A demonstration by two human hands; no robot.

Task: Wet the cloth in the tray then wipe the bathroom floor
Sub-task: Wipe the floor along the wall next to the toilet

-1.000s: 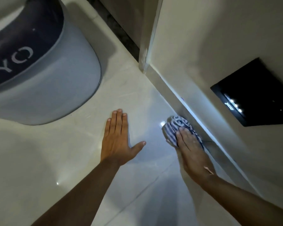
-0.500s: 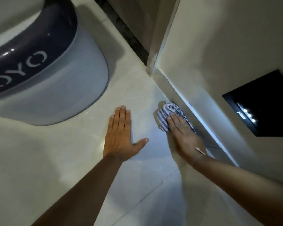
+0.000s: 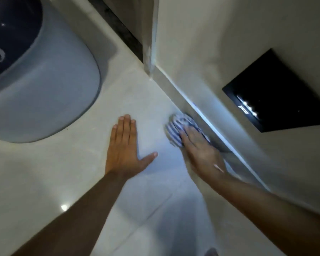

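A blue-and-white striped cloth (image 3: 177, 126) lies bunched on the pale tiled floor (image 3: 63, 172), right against the foot of the wall. My right hand (image 3: 201, 152) presses down on its near side, fingers spread over it. My left hand (image 3: 124, 146) rests flat on the floor to the left of the cloth, palm down, fingers together and thumb out, holding nothing. No tray is in view.
A large grey and dark blue rounded fixture (image 3: 35, 89) fills the upper left. The wall (image 3: 229, 43) runs along the right with a light strip at its base and a black panel (image 3: 277, 93) set into it. A dark gap (image 3: 118, 28) lies beyond the wall corner.
My right hand has slid the cloth back and forth along the base of the wall. The view has shifted left. My left hand stays planted on the floor.
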